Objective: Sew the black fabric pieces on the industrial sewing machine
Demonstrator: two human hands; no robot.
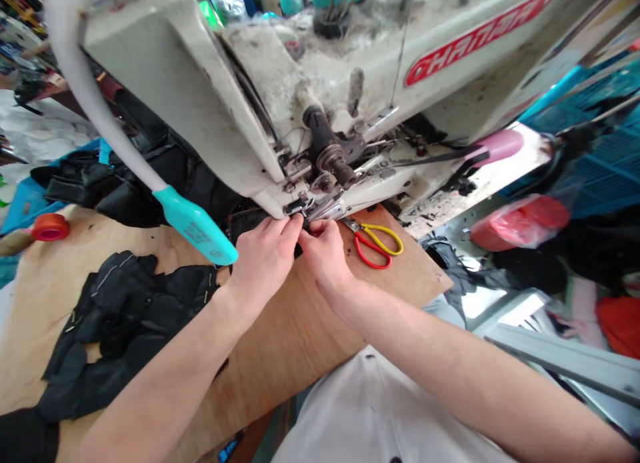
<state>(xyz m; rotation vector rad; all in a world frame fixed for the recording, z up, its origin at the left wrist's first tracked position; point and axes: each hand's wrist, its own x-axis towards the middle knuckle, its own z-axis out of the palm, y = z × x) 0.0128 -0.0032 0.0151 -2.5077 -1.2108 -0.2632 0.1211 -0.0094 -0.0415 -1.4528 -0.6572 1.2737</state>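
Both my hands are at the needle area of a worn cream sewing machine (440, 56). My left hand (265, 253) has its fingers pressed together on a piece of black fabric (245, 224) under the machine head. Beside it, my right hand (326, 255) pinches the fabric's near edge with thumb and bent fingers. My fingertips nearly meet; they and the machine parts hide most of the piece. Just right of my right hand lie snips (375, 244) with one red and one yellow handle loop.
A turquoise-headed gooseneck lamp (197, 226) hangs close to my left hand. Black sewn pieces (135, 316) lie on the wooden table (280, 356) at left, with a red tape roll (51, 228) behind them. A grey metal frame (560, 356) stands at right, near a red bagged bundle (520, 220).
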